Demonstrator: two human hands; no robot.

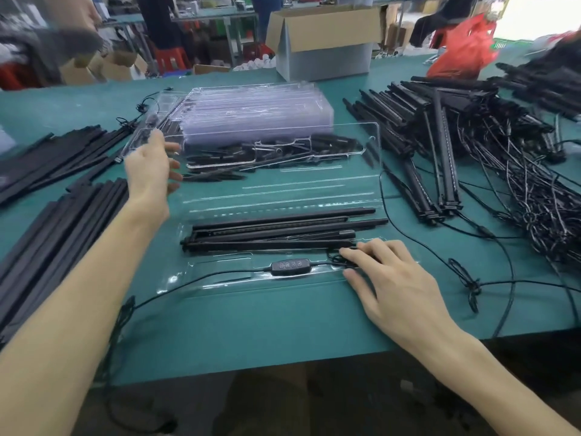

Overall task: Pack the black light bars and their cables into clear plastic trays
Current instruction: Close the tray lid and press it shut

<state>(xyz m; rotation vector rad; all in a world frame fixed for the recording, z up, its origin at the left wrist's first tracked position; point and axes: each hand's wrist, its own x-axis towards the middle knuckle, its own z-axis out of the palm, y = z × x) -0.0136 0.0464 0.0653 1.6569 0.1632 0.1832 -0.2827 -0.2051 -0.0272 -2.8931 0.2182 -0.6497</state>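
A clear plastic tray (pixel 220 283) lies on the green table in front of me. Several black light bars (pixel 283 231) lie lengthwise in it. A black cable with a button controller (pixel 290 266) runs along the tray's near channel. My right hand (pixel 393 278) rests on the tray's right end, straight fingers pressing on the cable beside the bars. A second clear tray sheet (pixel 314 187) is tilted up behind the bars. My left hand (pixel 154 165) holds its left edge, thumb up and fingers curled behind the plastic.
A stack of clear trays (pixel 257 111) stands behind, with small black parts (pixel 267 149) in front of it. Black bars (pixel 63 215) are piled at the left. More bars (pixel 440 136) and tangled cables (pixel 534 199) fill the right. A cardboard box (pixel 323 42) stands at the back.
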